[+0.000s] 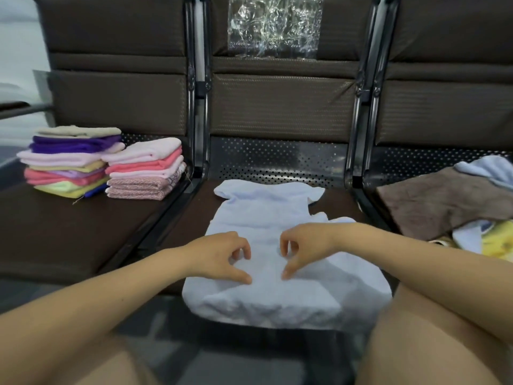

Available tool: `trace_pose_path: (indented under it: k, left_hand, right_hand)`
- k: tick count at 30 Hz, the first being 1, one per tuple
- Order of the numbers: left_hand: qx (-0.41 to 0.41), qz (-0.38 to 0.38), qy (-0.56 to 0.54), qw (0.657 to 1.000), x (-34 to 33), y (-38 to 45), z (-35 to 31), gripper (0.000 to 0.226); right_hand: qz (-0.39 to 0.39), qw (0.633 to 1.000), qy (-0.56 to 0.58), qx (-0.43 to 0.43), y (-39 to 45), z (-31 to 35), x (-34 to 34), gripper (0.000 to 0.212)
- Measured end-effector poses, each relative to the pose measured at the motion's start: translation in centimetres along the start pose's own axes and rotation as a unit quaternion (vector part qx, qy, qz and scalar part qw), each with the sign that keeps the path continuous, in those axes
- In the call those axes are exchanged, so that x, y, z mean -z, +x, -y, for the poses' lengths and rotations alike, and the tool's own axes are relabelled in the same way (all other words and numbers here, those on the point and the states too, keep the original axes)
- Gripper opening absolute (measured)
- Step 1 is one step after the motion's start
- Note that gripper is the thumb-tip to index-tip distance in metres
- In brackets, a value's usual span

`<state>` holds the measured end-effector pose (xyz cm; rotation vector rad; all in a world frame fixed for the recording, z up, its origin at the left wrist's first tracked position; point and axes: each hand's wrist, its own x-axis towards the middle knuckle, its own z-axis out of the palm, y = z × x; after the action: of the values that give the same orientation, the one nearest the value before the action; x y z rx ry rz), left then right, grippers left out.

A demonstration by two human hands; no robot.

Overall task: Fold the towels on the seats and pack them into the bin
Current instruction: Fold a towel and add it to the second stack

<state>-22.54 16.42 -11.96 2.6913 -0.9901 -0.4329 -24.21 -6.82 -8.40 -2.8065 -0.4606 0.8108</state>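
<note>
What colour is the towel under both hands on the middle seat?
Pale blue; the towel shows best in the head view.

We see soft, even indoor light, brighter at the pale upper left edge. Glare glints off the plastic sheet [274, 25] on the middle backrest. Shadows are faint. Wide-angle bending curves the seat frames toward the corners, and the whole picture is slightly soft.

This looks like a waiting area rather than a home: a row of joined public-style seats [277, 112] with dark padded backs, perforated metal panels [277, 159] below them and black metal arm frames [198, 87] between each place, one backrest still wrapped in clear plastic [274, 26].
</note>
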Motion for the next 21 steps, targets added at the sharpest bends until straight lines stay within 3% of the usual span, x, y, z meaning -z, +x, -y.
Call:
trace_pose_path:
  k: [4,7,10,13,16,21]
  left_hand:
    - [-0.043,0.002,-0.015,0.999,-0.7,-0.4,0.1,0.019]
    - [-0.061,0.002,-0.02,0.998,-1.0,0.1,0.1,0.017]
    - [-0.019,-0.068,-0.043,0.997,-0.2,1.2,0.5,0.016]
    - [0.03,-0.16,-0.06,0.985,0.7,3.0,1.1,0.016]
    - [0.069,-0.208,-0.059,0.974,1.1,4.9,1.9,0.021]
    - [0.112,-0.236,-0.038,0.964,1.2,6.6,3.9,0.012]
  right_hand:
    - [0.003,0.999,0.034,0.041,0.0,0.4,-1.9,0.029]
    - [-0.027,0.997,0.036,0.06,-0.2,0.4,-2.0,0.027]
    - [-0.119,0.992,0.029,0.02,0.4,-0.1,-1.0,0.016]
    - [-0.216,0.968,0.12,-0.031,1.9,-0.3,-0.4,0.01]
    - [-0.281,0.949,0.142,-0.024,3.6,0.4,-1.4,0.016]
    - [-0.211,0.969,0.12,0.051,3.6,1.5,-3.8,0.042]
